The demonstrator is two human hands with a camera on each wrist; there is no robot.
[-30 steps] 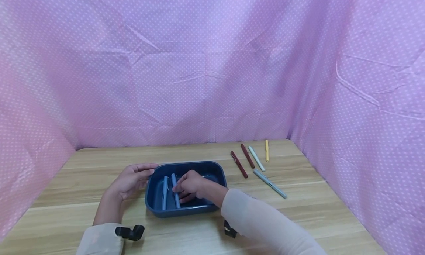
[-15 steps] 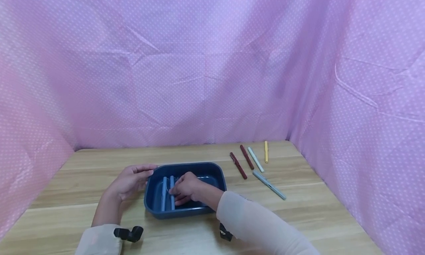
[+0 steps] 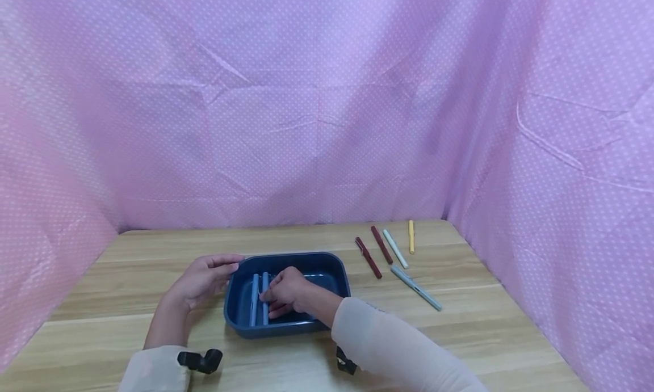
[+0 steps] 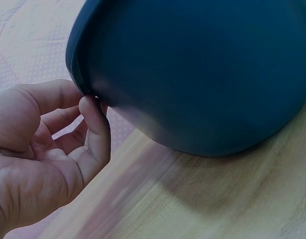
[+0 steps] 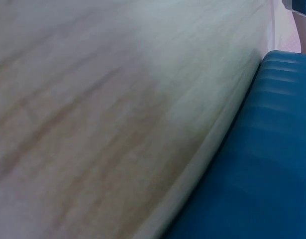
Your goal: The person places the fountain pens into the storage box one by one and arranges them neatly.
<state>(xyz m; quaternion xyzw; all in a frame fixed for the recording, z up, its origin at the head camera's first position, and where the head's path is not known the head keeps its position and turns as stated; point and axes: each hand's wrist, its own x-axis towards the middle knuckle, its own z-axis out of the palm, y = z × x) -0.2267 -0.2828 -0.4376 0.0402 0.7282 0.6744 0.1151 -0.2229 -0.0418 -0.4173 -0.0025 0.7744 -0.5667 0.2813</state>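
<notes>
A dark blue rectangular box (image 3: 286, 327) stands on the wooden table. My left hand (image 3: 204, 281) pinches its rim at the far left corner; the left wrist view shows thumb and fingers of that hand (image 4: 53, 144) meeting at the edge of the box (image 4: 192, 74). Two blue-grey pens lie side by side inside, near the left end: the left pen (image 3: 254, 301) and the right pen (image 3: 265, 315). Reaching into the box, my right hand (image 3: 288, 290) pinches the right pen around its middle. In the right wrist view the box's outer wall (image 5: 252, 174) hides most of that hand.
On the table (image 3: 153, 247) to the right of the box lie a dark red pen (image 3: 369, 258), another dark red pen (image 3: 382, 245), a pale mint pen (image 3: 395, 249), a yellow pen (image 3: 411, 237) and a grey-blue pen (image 3: 416, 288). Pink dotted cloth (image 3: 306, 125) surrounds the table.
My right hand has shifted the right pen leftward, closer to and more parallel with the left pen. Over the last half second little has moved. My left hand stays at the rim.
</notes>
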